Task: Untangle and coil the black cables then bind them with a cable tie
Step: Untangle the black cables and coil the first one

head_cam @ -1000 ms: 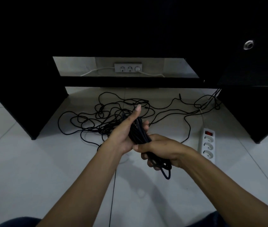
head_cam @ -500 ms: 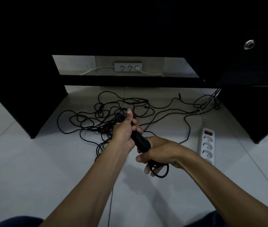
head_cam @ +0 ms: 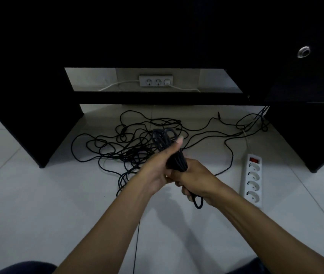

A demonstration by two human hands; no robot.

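Observation:
A bundle of coiled black cable is held upright between both hands above the floor. My left hand grips the bundle's middle, thumb up along the strands. My right hand grips the lower part, and a small loop of the bundle hangs out below it. The top loops fan out above my left thumb. A loose tangle of black cable lies on the white floor behind the hands, and one strand runs down from the bundle toward me. No cable tie is visible.
A white power strip with a red switch lies on the floor at the right. A black desk's legs flank the tangle on both sides. A wall socket panel with white leads sits behind. Tiled floor stretches out in front.
My left hand slid down the bundle and closed round it beside my right hand. The bundle's top loops now stand free above my left thumb.

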